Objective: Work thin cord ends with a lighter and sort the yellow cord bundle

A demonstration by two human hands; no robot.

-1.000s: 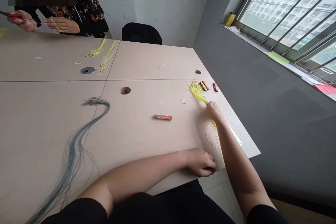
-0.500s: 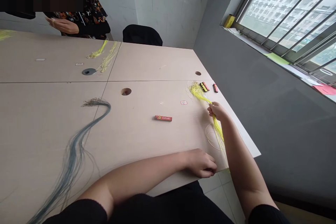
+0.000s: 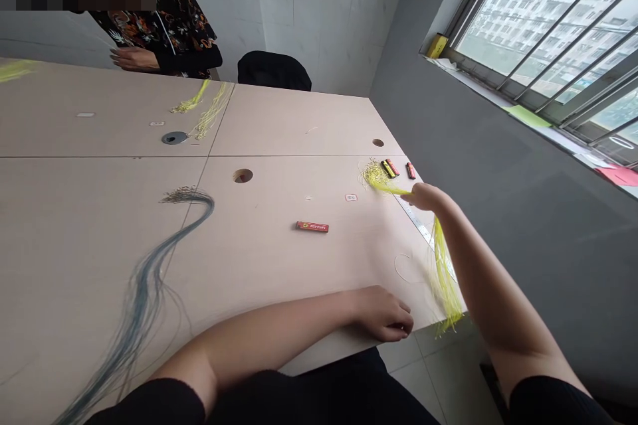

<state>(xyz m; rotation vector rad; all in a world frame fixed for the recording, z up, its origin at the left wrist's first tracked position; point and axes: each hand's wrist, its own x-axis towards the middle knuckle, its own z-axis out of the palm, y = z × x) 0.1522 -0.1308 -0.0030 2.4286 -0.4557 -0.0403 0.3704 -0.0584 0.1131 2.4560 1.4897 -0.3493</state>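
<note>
My right hand is closed around a bundle of thin yellow strands at the table's right edge. One end, a tangled yellow clump, lies on the table beyond the hand. The loose ends hang beneath my right forearm and reach past the table's front corner. Under the bundle runs a steel ruler along the right edge. My left hand rests on the front edge with its fingers curled; what they hold, if anything, is hidden. A single pale thread loop lies between the two hands.
A long bundle of blue-grey strands lies at left. A small red lettered case lies mid-table, with red and yellow-black ones at the far right. The tabletop has a round hole. Across the table stands a person.
My right hand has moved right, toward the table edge, pulling the yellow bundle with it. The strands' loose ends swung right, and the ruler is now visible. My left hand stayed put.
</note>
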